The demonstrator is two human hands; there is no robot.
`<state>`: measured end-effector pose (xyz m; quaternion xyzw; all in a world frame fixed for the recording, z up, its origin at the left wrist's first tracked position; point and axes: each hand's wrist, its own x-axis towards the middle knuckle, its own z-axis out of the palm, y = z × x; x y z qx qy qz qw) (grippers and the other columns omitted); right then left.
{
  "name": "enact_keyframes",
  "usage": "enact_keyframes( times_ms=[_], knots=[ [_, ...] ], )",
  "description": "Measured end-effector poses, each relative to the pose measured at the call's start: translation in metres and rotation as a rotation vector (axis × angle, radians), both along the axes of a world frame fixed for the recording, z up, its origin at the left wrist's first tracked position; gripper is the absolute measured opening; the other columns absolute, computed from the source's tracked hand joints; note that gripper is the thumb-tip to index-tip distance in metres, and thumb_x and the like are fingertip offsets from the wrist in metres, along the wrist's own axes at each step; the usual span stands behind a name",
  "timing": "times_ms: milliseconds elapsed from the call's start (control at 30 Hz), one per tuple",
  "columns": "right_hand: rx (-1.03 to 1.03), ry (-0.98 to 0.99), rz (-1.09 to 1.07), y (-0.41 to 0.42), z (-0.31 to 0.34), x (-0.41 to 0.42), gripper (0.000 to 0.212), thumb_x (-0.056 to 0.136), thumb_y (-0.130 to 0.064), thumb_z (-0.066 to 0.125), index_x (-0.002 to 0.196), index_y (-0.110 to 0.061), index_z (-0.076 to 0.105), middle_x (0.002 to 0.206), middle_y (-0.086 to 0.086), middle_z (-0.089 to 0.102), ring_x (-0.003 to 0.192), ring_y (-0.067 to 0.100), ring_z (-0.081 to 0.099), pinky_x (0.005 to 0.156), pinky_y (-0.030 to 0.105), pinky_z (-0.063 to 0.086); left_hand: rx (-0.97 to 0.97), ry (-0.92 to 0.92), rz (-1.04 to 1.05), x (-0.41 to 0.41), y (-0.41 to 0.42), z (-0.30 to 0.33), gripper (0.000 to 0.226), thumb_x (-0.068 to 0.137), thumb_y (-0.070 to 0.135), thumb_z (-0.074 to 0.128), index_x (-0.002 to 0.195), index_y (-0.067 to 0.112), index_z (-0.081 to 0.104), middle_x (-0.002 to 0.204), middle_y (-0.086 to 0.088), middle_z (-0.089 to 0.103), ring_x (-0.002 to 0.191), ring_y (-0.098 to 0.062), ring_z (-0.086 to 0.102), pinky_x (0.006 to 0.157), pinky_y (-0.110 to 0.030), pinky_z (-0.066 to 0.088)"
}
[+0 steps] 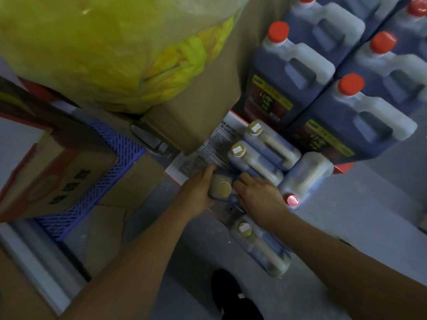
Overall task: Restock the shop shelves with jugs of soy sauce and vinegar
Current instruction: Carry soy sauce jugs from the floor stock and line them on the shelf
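Head view, held jug: a dark jug with a gold cap (223, 188) is sitting at the frame's centre, between both hands, at the near end of a row of like jugs.
Left hand: the left hand (198, 190) is gripping the held jug's left flank, fingers (209, 170) curling over its far side, thumb hidden.
Right hand: the right hand (260, 192) is lying over the jug's right side at its handle, fingers (242, 179) bending narrowly round it; the grip itself is blurred.
Row behind: two more gold-capped jugs (258, 158) are standing toward 1 o'clock of the held one, touching each other.
Red-capped small jug: a pale jug with a red cap (305, 176) is lying at 3 o'clock of the right hand, just beside the wrist.
Near jug: another gold-capped jug (261, 245) is lying on the grey floor (346, 204) at 5 o'clock, under the right forearm.
Large jugs: big dark jugs with red caps (346, 112) are standing stacked at 2 o'clock, yellow labels facing out.
Cardboard box: a brown box (203, 100) is standing at 12 o'clock, a yellow plastic bag (104, 49) resting on it.
Left side: a printed carton (57, 176) is sitting on a blue crate (111, 172) at 9 o'clock.
Shoe: a dark shoe (226, 289) is showing at 6 o'clock.
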<state>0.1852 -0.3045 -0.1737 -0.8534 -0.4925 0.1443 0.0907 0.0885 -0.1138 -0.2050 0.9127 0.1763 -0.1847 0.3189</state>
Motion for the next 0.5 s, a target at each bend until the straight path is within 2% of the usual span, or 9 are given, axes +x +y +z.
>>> enact_keyframes(
  times_ms=[67, 167, 267, 333, 433, 500],
  knots=[
    [-0.053, 0.063, -0.017, 0.003, 0.004, 0.002, 0.023, 0.08, -0.016, 0.081, 0.092, -0.015, 0.062, 0.092, 0.008, 0.059, 0.065, 0.031, 0.066, 0.049, 0.038, 0.052, -0.035, -0.002, 0.032, 0.002, 0.001, -0.001, 0.087, 0.072, 0.038, 0.088, 0.141, 0.032, 0.035, 0.133, -0.004, 0.056, 0.117, -0.03, 0.06, 0.087, -0.052, 0.056],
    [-0.133, 0.112, -0.047, -0.002, 0.007, 0.006, 0.017, 0.093, -0.022, 0.065, 0.108, -0.014, 0.061, 0.112, 0.01, 0.058, 0.085, 0.036, 0.069, 0.062, 0.041, 0.052, -0.003, -0.043, -0.022, 0.014, -0.001, 0.003, 0.086, 0.066, 0.039, 0.09, 0.139, 0.027, 0.045, 0.135, -0.003, 0.055, 0.123, -0.03, 0.056, 0.093, -0.05, 0.053],
    [-0.023, 0.127, -0.072, -0.005, 0.023, 0.011, 0.014, 0.095, -0.027, 0.059, 0.103, -0.015, 0.06, 0.108, 0.01, 0.056, 0.083, 0.04, 0.066, 0.057, 0.043, 0.049, -0.08, -0.096, 0.039, 0.001, -0.004, 0.017, 0.081, 0.062, 0.038, 0.094, 0.129, 0.024, 0.052, 0.129, -0.001, 0.054, 0.118, -0.025, 0.057, 0.091, -0.046, 0.054],
    [0.074, 0.08, -0.035, -0.003, 0.047, 0.014, 0.016, 0.097, -0.032, 0.057, 0.099, -0.016, 0.06, 0.102, 0.009, 0.055, 0.078, 0.038, 0.063, 0.052, 0.039, 0.043, -0.144, -0.125, 0.139, -0.017, -0.005, 0.045, 0.073, 0.062, 0.039, 0.095, 0.12, 0.026, 0.054, 0.123, 0.002, 0.051, 0.11, -0.021, 0.058, 0.087, -0.044, 0.055],
    [0.214, 0.117, 0.027, 0.001, 0.107, 0.022, 0.031, 0.105, -0.041, 0.04, 0.103, -0.018, 0.061, 0.1, 0.007, 0.053, 0.085, 0.038, 0.057, 0.065, 0.046, 0.046, -0.196, -0.204, 0.24, -0.029, -0.001, 0.115, 0.069, 0.063, 0.037, 0.095, 0.118, 0.029, 0.054, 0.117, 0.002, 0.046, 0.103, -0.018, 0.054, 0.086, -0.041, 0.054],
    [0.335, 0.187, 0.04, 0.007, 0.165, 0.029, 0.033, 0.108, -0.041, 0.039, 0.111, -0.016, 0.061, 0.105, 0.007, 0.053, 0.092, 0.035, 0.055, 0.075, 0.051, 0.047, -0.192, -0.252, 0.272, -0.029, 0.008, 0.181, 0.071, 0.065, 0.035, 0.095, 0.124, 0.026, 0.055, 0.12, 0.001, 0.044, 0.106, -0.011, 0.049, 0.086, -0.026, 0.048]
  ],
)
